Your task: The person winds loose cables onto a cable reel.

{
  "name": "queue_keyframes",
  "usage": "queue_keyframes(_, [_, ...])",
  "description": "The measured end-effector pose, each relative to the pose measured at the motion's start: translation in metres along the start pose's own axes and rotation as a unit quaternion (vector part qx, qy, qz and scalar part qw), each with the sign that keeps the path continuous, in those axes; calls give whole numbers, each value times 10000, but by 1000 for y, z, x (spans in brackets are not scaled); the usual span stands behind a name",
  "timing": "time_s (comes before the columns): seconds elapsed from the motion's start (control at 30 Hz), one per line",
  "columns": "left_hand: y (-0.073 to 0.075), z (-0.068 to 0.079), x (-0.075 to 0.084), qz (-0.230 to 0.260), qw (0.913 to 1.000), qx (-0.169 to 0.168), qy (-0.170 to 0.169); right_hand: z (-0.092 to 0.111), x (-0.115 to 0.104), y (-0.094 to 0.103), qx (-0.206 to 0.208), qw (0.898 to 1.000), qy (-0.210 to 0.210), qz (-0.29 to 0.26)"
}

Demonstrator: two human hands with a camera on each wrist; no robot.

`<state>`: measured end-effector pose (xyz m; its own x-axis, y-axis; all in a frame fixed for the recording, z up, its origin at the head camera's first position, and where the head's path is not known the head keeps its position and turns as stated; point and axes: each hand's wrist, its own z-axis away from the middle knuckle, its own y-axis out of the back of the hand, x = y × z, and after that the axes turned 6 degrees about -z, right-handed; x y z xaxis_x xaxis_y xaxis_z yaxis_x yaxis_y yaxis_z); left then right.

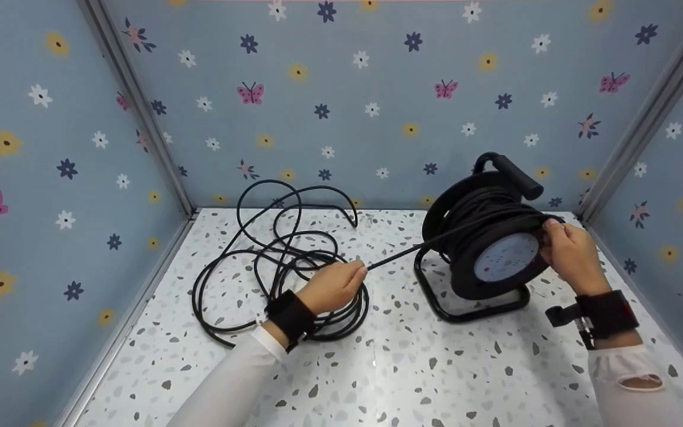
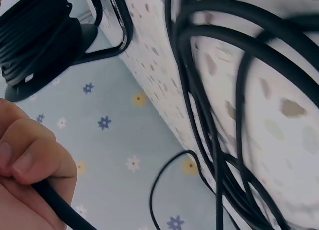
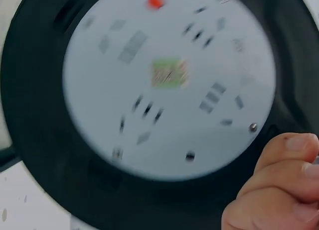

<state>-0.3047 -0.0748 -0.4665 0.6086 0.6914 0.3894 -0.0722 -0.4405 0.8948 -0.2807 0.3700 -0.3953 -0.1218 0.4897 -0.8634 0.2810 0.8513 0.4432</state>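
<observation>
A black cable reel point(image 1: 463, 281) stands at the right, cable wound round its drum. Its round pale socket panel point(image 3: 99, 120) bears slots and a red spot. At the right edge of the reel, my right hand point(image 1: 575, 255) grips the rim with curled fingers; whatever lies under them is partly hidden. My left hand point(image 1: 332, 287) has its fingers curled round the black cable point(image 1: 398, 255), which runs taut from there up to the drum. Beneath and behind that hand, loose cable loops point(image 2: 187, 65) lie tangled on the speckled surface.
The reel rests on a black tubular stand point(image 1: 466, 316), with a carrying handle point(image 1: 517, 178) on top. Flower-patterned blue panels point(image 1: 341, 136) enclose the back and both sides. Metal strips point(image 1: 140, 107) run along the corners. The surface point(image 1: 389, 367) is white with grey specks.
</observation>
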Motion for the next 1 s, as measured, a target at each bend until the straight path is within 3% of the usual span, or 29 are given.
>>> queue_keyframes(0.2, [-8, -17, 27, -321, 9994, 76, -37, -5, 23, 12, 14, 9999, -150, 45])
queue_keyframes(0.43, [-18, -37, 50, -490, 9988, 40, 80, -5, 47, 16, 47, 9944, 40, 1059])
queue_keyframes(0.73, [-26, -59, 80, -562, 9982, 146, 131, 5, 83, 2, 20, 9897, -128, 1427])
queue_keyframes(1.0, [-24, -85, 108, -551, 9984, 101, 26, 14, 103, -10, -479, 9819, -166, 1827])
